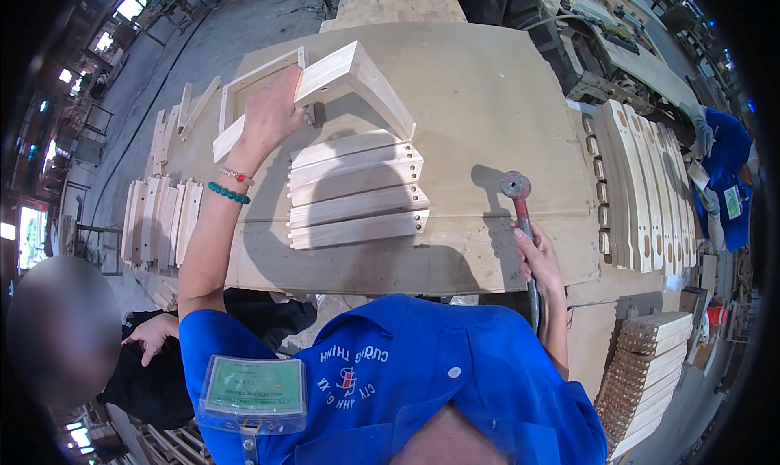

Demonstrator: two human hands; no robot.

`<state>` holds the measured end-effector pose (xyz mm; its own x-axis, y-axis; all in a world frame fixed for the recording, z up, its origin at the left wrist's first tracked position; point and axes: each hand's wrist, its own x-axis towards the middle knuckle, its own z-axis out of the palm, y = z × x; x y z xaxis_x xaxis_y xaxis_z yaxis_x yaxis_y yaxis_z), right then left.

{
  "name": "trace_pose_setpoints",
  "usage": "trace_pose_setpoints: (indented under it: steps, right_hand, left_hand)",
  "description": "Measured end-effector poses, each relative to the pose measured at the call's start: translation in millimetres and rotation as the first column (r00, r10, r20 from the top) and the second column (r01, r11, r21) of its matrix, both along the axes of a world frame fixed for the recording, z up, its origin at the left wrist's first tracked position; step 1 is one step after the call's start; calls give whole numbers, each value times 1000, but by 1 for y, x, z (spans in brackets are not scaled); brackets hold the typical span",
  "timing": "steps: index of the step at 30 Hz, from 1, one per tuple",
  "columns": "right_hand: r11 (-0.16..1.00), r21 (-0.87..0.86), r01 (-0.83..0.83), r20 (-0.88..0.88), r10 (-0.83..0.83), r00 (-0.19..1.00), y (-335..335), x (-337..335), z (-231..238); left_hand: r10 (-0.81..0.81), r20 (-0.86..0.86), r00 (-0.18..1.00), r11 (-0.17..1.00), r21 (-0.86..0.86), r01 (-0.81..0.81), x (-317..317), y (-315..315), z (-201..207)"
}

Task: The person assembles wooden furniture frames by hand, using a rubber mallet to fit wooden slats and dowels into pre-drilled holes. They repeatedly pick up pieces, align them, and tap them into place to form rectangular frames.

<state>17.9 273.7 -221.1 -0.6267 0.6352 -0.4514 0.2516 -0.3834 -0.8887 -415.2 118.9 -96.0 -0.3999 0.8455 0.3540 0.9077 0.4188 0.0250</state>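
Note:
My left hand is closed around an angled pale wooden frame, tilted above the far left part of the cardboard-covered table. One leg of the frame slants down to the right, near a row of wooden slats with holes in their right ends. A second squared wooden frame shows behind my hand, partly hidden by it. At the right, my right hand grips a hammer by its handle, its rounded, worn reddish head upward.
Stacked wooden pieces stand at the left table edge. Long curved boards are stacked on the right, with a pile of drilled pieces nearer me. A co-worker's hand is at lower left; another person in blue is at far right.

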Motion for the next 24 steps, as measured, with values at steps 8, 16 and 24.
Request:
trace_pose_setpoints:
  steps: [8,16,24]
  right_hand:
    - [985,57,-165,45,162,986,6,-15,3]
    - [872,414,-261,203,191,960,39,-81,120]
    - [496,868,-22,-212,411,887,44,-163,285]
  left_hand:
    - [37,24,999,993,-110,-34,9,16,18]
    - [-66,-50,997,992,-110,60,4,24,18]
    - [-113,-82,990,986,-135,101,8,36,30]
